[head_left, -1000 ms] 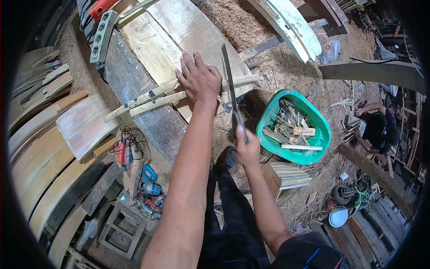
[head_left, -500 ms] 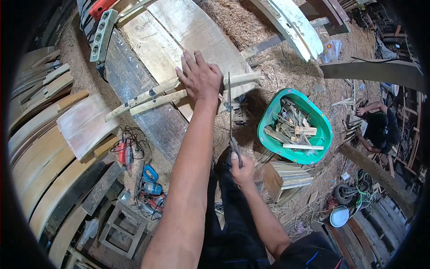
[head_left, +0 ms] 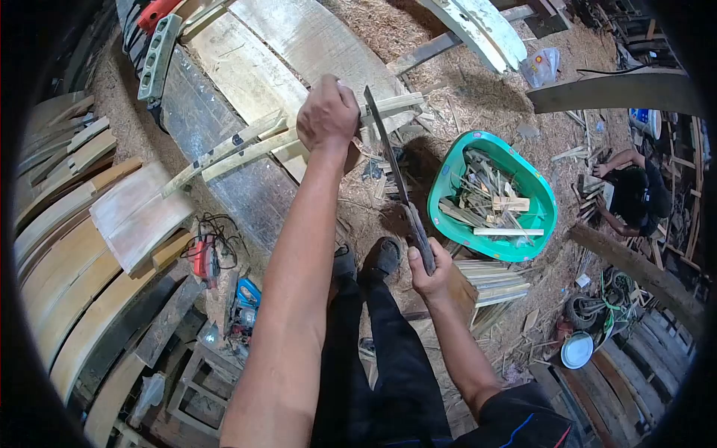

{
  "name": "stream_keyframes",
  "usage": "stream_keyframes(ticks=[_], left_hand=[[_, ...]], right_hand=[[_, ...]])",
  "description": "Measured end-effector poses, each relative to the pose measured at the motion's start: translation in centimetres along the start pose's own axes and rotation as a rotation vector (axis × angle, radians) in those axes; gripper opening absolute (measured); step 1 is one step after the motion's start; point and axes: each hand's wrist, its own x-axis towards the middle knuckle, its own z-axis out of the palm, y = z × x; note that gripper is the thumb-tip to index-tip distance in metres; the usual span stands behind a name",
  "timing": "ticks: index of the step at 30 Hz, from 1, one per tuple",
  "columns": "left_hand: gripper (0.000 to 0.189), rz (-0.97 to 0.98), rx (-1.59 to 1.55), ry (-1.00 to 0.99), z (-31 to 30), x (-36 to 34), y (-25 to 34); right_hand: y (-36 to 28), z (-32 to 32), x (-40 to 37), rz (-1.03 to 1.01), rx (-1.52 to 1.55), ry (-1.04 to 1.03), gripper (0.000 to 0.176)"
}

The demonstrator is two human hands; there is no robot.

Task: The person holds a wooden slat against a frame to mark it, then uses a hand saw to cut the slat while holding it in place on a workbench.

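Two long pale wood strips (head_left: 246, 151) lie across a plank-topped bench (head_left: 205, 123). My left hand (head_left: 327, 113) is closed around the strips near the bench's right edge, its fingers wrapped over them. In my right hand (head_left: 431, 264) is the dark handle of a long, narrow blade (head_left: 388, 149), which points up and away from me. The blade's tip is beside the strips, to the right of my left hand; whether it touches them I cannot tell. The strips' right ends (head_left: 403, 102) stick out past the bench.
Right of the blade stands a green tub (head_left: 549, 194) of wood scraps. A power strip (head_left: 157, 63) lies at the bench's upper left. Power tools (head_left: 203, 257) and curved boards (head_left: 67, 261) are at left. Another person (head_left: 635, 190) crouches at far right.
My left hand has gone from lying flat on the strips to gripping them. The strips have shifted slightly. My right hand has moved right and the blade now tilts.
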Motion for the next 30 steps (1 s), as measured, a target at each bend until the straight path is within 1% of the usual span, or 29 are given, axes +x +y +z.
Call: stream_keyframes(ticks=[1, 2, 3, 4, 6, 8, 10, 13, 14, 17, 18, 21, 22, 25, 29, 30], left_hand=[[0.023, -0.034, -0.02, -0.109, -0.1, -0.3, -0.2], [0.023, 0.109, -0.062, 0.083, 1.2, -0.5, -1.1], [0.023, 0.076, -0.076, 0.059, 0.7, -0.7, -1.1], [0.024, 0.057, -0.1, 0.035, 0.4, -0.5, -0.6], [0.025, 0.041, -0.162, 0.009, 0.2, -0.2, 0.2], [0.025, 0.142, -0.156, 0.04, 0.9, 0.7, 1.7], [0.023, 0.224, -0.125, 0.042, 2.0, 1.9, 2.8], [0.02, 0.293, -0.144, 0.057, 2.7, 3.0, 2.8], [0.025, 0.293, -0.057, 0.041, 2.9, 3.2, 2.7], [0.041, 0.335, -0.017, 0.276, 4.2, 3.3, 2.6], [0.055, 0.256, -0.036, 0.181, 4.3, 3.7, 2.6], [0.062, 0.077, -0.079, 0.173, 4.9, 4.3, 3.1], [0.062, 0.062, -0.095, 0.101, 4.8, 4.3, 3.0], [0.06, 0.061, -0.011, 0.059, 5.1, 4.3, 3.1], [0.057, 0.075, 0.131, 0.112, 5.6, 4.5, 3.0], [0.056, 0.078, 0.164, 0.094, 4.9, 4.4, 3.3]], right_hand=[[0.0, 0.8, 0.4, 0.019, 0.066, 0.04, 0.028], [-0.2, 1.4, 0.8, 0.044, 0.131, 0.078, 0.029], [-0.6, 2.1, 1.3, 0.066, 0.199, 0.122, 0.03], [-1.0, 2.8, 1.8, 0.043, 0.269, 0.155, 0.032], [-0.8, 3.0, 2.1, 0.03, 0.293, 0.196, 0.033], [-1.0, 3.0, 2.4, -0.002, 0.298, 0.235, 0.034], [-0.9, 2.8, 2.4, 0.012, 0.298, 0.253, 0.033], [-0.6, 2.3, 3.0, -0.003, 0.276, 0.264, 0.032], [-0.5, 2.3, 3.3, -0.012, 0.269, 0.268, 0.032], [-1.1, 2.8, 4.7, -0.011, 0.291, 0.277, 0.031], [-1.1, 3.1, 5.3, -0.006, 0.29, 0.284, 0.031], [-1.6, 3.9, 6.5, -0.056, 0.261, 0.272, 0.032], [-1.5, 4.4, 6.9, -0.053, 0.265, 0.267, 0.032], [-1.7, 6.1, 7.6, -0.041, 0.254, 0.281, 0.031], [-2.5, 7.0, 6.5, 0.002, 0.228, 0.287, 0.03], [-2.2, 7.1, 5.7, -0.008, 0.206, 0.298, 0.03]])
